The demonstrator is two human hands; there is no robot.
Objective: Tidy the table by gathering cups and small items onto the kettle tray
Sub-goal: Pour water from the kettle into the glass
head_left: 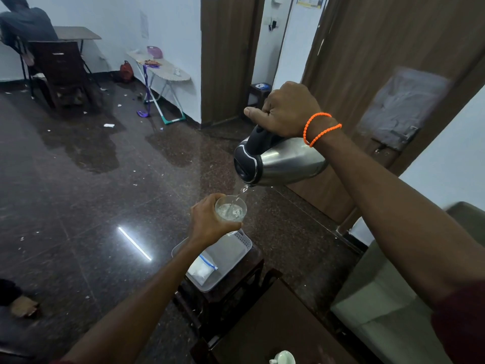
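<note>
Steel kettle [286, 160] handle hidden by right hand [287, 110] | tray [237, 249] partly covered

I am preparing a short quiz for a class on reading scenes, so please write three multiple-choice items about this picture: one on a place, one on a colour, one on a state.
1. Where does the zip bag lie?
A. In the tray
B. On the floor
C. On the ironing board

2. What colour is the wristband on the right hand?
A. Green
B. Orange
C. White

3. What is the kettle doing?
A. Standing upright on the tray
C. Lying on the floor
B. Tilted, pouring water into the glass

Answers:
1 A: the bag rests inside the pale tray, below the left hand.
2 B: orange beads circle that wrist.
3 B: a stream falls from the spout into the glass that the left hand holds.
</note>
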